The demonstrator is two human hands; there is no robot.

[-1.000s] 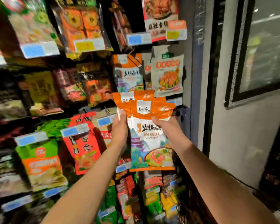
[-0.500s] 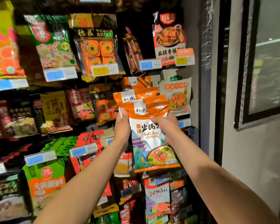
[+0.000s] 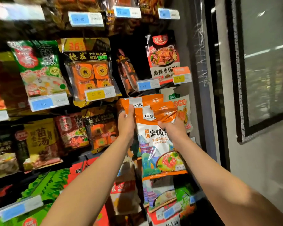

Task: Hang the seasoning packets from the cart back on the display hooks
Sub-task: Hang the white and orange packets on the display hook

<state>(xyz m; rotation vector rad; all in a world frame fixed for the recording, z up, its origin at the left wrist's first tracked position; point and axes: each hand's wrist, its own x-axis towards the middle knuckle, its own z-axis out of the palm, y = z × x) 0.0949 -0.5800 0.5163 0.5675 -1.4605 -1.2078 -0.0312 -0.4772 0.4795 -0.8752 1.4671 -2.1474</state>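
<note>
I hold a stack of orange-and-white seasoning packets (image 3: 155, 144) up against the display rack, right of centre. My left hand (image 3: 127, 123) grips the top left of the rear packet (image 3: 129, 103). My right hand (image 3: 173, 129) pinches the orange top of the front packet at its right side. The packets' orange tops overlap just under a blue price tag (image 3: 148, 85). The hook itself is hidden behind the packets. More packets of the same kind (image 3: 158, 196) hang lower down.
Hanging packets fill the rack: a green one (image 3: 39, 67), an orange-cube pack (image 3: 90, 72), a red-and-white packet (image 3: 163, 56) above. A pale packet (image 3: 181, 101) hangs right behind my stack. A dark framed panel (image 3: 260, 62) and grey wall stand to the right.
Both hands have raised the packets higher on the rack, and the view has tilted up. My grip on the packets is the same.
</note>
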